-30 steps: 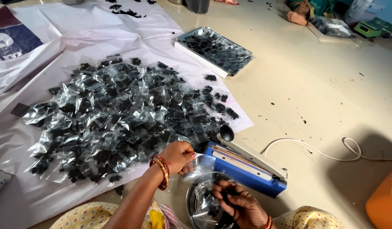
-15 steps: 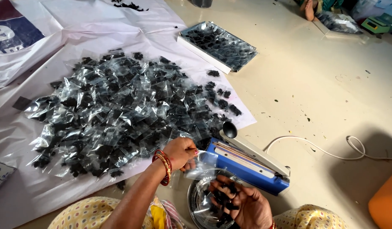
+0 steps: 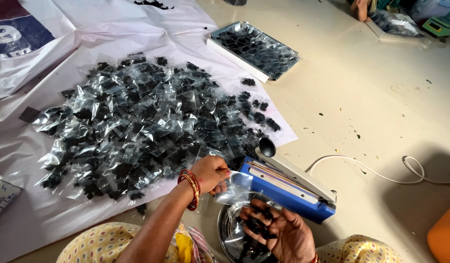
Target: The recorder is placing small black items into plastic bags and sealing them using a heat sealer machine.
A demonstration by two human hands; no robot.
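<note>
Left hand [image 3: 210,173] fingers pinched; right hand [image 3: 283,234] palm-up, cupped.

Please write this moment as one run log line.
left hand: holds clear pouch | right hand: black pieces over steel bowl | sealer: beside
</note>
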